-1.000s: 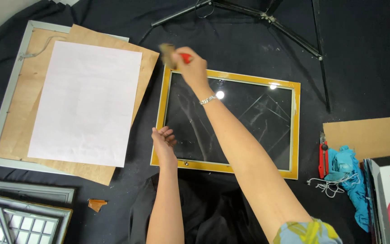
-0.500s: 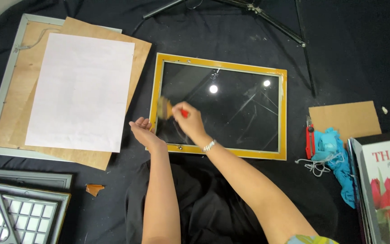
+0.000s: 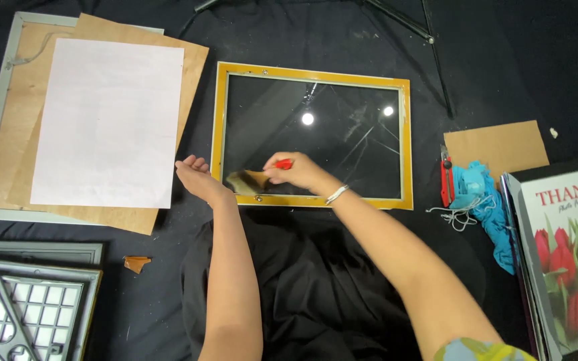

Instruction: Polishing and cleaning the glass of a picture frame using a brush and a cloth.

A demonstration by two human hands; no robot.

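Gripping a red-handled brush (image 3: 257, 179) with right hand (image 3: 297, 171), fingers clamped on the handle, bristles resting on the glass near the yellow frame (image 3: 406, 144)'s lower left corner. Steadying that corner with left hand (image 3: 197, 176), fingers together, beside white paper (image 3: 108, 120) on cardboard (image 3: 194, 73).

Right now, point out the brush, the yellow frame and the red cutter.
brush (image 3: 243, 181), head view, on its bristles.
yellow frame (image 3: 406, 144), head view, on its right rail.
red cutter (image 3: 447, 182), head view, on its handle.

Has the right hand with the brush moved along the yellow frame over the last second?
Yes. The right hand went from the yellow frame's far-left corner to its near-left edge.
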